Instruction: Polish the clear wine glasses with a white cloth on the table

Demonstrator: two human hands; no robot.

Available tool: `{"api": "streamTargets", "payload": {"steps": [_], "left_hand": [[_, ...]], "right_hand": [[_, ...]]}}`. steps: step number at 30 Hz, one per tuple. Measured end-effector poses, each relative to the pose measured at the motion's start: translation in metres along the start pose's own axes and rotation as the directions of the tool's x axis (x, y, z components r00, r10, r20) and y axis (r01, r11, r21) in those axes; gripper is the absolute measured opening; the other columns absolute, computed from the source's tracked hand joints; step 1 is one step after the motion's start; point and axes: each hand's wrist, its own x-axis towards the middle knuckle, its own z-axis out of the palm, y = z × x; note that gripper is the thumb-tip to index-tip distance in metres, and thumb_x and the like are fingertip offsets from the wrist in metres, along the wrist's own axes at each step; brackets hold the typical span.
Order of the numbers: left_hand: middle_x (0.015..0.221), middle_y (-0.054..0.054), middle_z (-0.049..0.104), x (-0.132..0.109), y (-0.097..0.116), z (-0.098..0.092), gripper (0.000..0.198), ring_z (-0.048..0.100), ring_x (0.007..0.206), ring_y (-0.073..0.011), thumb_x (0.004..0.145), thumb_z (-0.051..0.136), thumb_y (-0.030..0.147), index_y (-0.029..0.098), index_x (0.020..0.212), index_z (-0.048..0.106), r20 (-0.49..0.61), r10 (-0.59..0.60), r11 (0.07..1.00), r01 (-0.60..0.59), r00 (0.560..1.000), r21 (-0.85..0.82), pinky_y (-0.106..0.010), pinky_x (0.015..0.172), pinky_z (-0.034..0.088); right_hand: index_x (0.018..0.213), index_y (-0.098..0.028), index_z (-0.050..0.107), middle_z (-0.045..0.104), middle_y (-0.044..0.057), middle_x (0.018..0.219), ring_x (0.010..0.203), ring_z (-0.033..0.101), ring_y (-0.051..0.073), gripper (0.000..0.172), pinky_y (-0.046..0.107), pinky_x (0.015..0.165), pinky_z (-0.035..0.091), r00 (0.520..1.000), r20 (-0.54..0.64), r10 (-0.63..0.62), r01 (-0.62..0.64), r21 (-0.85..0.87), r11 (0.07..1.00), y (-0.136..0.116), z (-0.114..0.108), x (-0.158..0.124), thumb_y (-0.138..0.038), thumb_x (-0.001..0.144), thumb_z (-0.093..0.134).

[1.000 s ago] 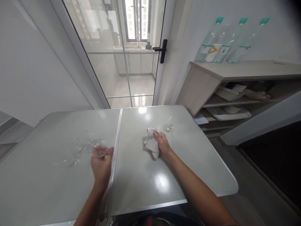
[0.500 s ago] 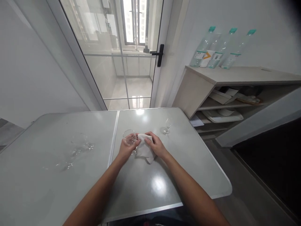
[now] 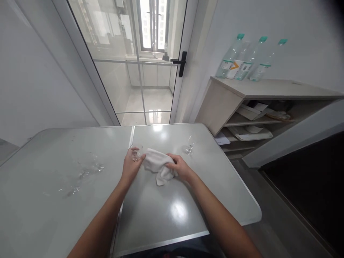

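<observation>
Glass (image 3: 136, 153) is in the left hand (image 3: 130, 165), over the middle of the desk (image 3: 228, 195), by the metal strip (image 3: 132, 135) that runs from the far edge to the near edge. The left hand is curled partly shut around the glass, with the thumb pointing to the right. I cannot tell if the glass touches the desk.

Just to the right is a white cloth (image 3: 158, 163). The right hand (image 3: 180, 167) pinches it between thumb and fingers, and one corner hangs toward the near edge. The cloth comes very close to the left thumb, but I cannot tell if they touch.

Some clear glasses (image 3: 85, 173) are on the left half, well in from the left edge. They are hard to see, so I cannot count them. One lone glass (image 3: 189, 147) is on the right half, near the far right corner and apart from the right hand.

Past that corner is a shelf (image 3: 221, 102) with clear bottles (image 3: 228, 65) on top and a tray (image 3: 259, 135) inside. Behind the far edge is a door (image 3: 139, 63) with a black handle (image 3: 182, 63).
</observation>
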Motion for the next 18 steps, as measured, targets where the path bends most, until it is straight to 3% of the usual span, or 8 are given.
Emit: {"api": "streamTargets", "payload": {"steps": [3, 5, 7, 9, 11, 14, 16, 18], "left_hand": [[0.096, -0.003, 0.061, -0.010, -0.004, 0.008, 0.059, 0.061, 0.072, -0.0157, 0.082, 0.072, 0.054, 0.020, 0.124, 0.047, 0.029, 0.014, 0.998, -0.016, 0.999, 0.063, -0.029, 0.069, 0.051], [0.106, -0.007, 0.062, -0.018, -0.004, 0.012, 0.048, 0.064, 0.079, -0.0165, 0.093, 0.058, 0.052, 0.020, 0.127, 0.044, 0.111, 0.094, 0.989, -0.105, 0.989, 0.101, -0.030, 0.074, 0.052], [0.110, -0.008, 0.065, -0.025, -0.004, 0.015, 0.041, 0.066, 0.080, -0.0173, 0.099, 0.051, 0.049, 0.021, 0.128, 0.046, 0.215, 0.181, 0.956, -0.223, 0.960, 0.193, -0.030, 0.075, 0.051], [0.102, -0.005, 0.070, -0.029, -0.006, 0.017, 0.043, 0.066, 0.071, -0.0172, 0.097, 0.056, 0.050, 0.023, 0.129, 0.050, 0.296, 0.241, 0.890, -0.332, 0.924, 0.312, -0.029, 0.069, 0.049], [0.094, -0.002, 0.074, -0.031, -0.011, 0.019, 0.050, 0.063, 0.062, -0.0153, 0.091, 0.066, 0.053, 0.023, 0.130, 0.054, 0.311, 0.326, 0.811, -0.433, 0.893, 0.393, -0.027, 0.064, 0.047], [0.092, -0.002, 0.077, -0.031, -0.019, 0.019, 0.053, 0.061, 0.054, -0.0114, 0.088, 0.071, 0.053, 0.022, 0.130, 0.059, 0.264, 0.506, 0.695, -0.569, 0.821, 0.438, -0.025, 0.061, 0.046], [0.086, -0.002, 0.077, -0.032, -0.022, 0.018, 0.053, 0.061, 0.052, -0.0107, 0.090, 0.070, 0.051, 0.019, 0.130, 0.060, 0.261, 0.617, 0.599, -0.658, 0.742, 0.456, -0.024, 0.058, 0.044], [0.080, -0.003, 0.077, -0.034, -0.022, 0.018, 0.051, 0.063, 0.053, -0.0122, 0.091, 0.069, 0.048, 0.016, 0.130, 0.061, 0.290, 0.692, 0.503, -0.729, 0.661, 0.463, -0.025, 0.057, 0.043]], "right_hand": [[0.087, -0.019, 0.061, 0.057, -0.004, 0.075, 0.068, 0.053, 0.013, 0.024, 0.022, 0.062, 0.040, 0.975, -0.204, 0.092, -0.054, 0.184, 0.981, 0.005, -0.004, 0.003, -0.030, 0.073, 0.077], [0.093, -0.020, 0.058, 0.059, -0.004, 0.075, 0.067, 0.054, 0.014, 0.030, 0.022, 0.061, 0.041, 0.944, -0.308, 0.115, -0.034, 0.257, 0.966, 0.006, -0.006, 0.005, -0.030, 0.072, 0.077], [0.102, -0.022, 0.056, 0.060, -0.004, 0.076, 0.065, 0.055, 0.014, 0.035, 0.023, 0.061, 0.042, 0.904, -0.426, 0.043, 0.041, 0.186, 0.982, 0.005, -0.004, 0.005, -0.033, 0.074, 0.076], [0.107, -0.024, 0.053, 0.057, -0.006, 0.071, 0.059, 0.051, 0.013, 0.035, 0.022, 0.057, 0.040, 0.868, -0.485, -0.103, 0.115, -0.006, 0.993, 0.003, -0.001, 0.003, -0.037, 0.080, 0.072], [0.108, -0.025, 0.050, 0.052, -0.008, 0.065, 0.053, 0.044, 0.012, 0.029, 0.022, 0.054, 0.036, 0.888, -0.406, -0.214, 0.150, -0.183, 0.971, 0.000, 0.004, -0.001, -0.039, 0.088, 0.066], [0.114, -0.024, 0.047, 0.055, -0.006, 0.069, 0.054, 0.043, 0.012, 0.025, 0.025, 0.057, 0.038, 0.955, -0.112, -0.274, 0.222, -0.339, 0.914, -0.002, 0.010, -0.009, -0.040, 0.097, 0.056], [0.133, -0.023, 0.041, 0.063, -0.001, 0.081, 0.064, 0.051, 0.015, 0.039, 0.029, 0.067, 0.045, 0.954, 0.097, -0.284, 0.298, -0.410, 0.862, -0.004, 0.011, -0.013, -0.039, 0.099, 0.054], [0.152, -0.021, 0.025, 0.066, 0.005, 0.097, 0.080, 0.058, 0.020, 0.063, 0.036, 0.081, 0.048, 0.930, 0.240, -0.280, 0.363, -0.462, 0.809, -0.005, 0.010, -0.015, -0.039, 0.099, 0.054]]}}
